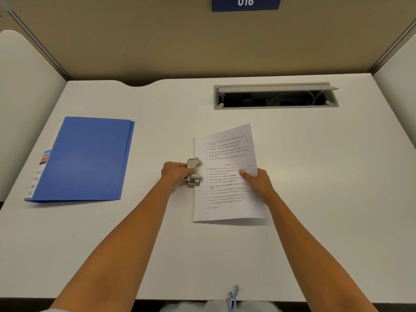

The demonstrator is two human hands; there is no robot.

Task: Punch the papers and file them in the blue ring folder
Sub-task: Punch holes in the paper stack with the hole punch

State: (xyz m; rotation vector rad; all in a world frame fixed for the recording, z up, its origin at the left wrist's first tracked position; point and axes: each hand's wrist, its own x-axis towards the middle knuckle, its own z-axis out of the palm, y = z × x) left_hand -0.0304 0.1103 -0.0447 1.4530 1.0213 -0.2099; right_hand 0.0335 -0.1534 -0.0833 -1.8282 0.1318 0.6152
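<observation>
The fingers (191, 170) of the left hand (176, 175) are curled around a small gray hole punch (194, 172) and hold it by its left side. The punch sits on the white tabletop (157, 244), and its open side faces right. The left edge of the papers (225, 176) is right at the punch, about halfway down the page, but I cannot tell how far the edge goes into it. The right hand (258, 183) holds the papers at their right edge. Its thumb (246, 175) lies on top of the page, and the other fingers are hidden under the page, so it pinches the papers. The papers have lines of small black print on them. Their right side is lifted a little off the tabletop, and the top right corner tips up. Both bare arms reach in from the bottom of the view. The blue folder (87, 158) lies closed and flat on the tabletop, well apart from the punch, off to the left. It has a white strip with small colored marks along its left side. Farther back on the right, a gray cable box (275, 95) is set into the tabletop with its lid open, and cords show inside. On the tan wall behind, a blue sign (245, 2) reads 016.
</observation>
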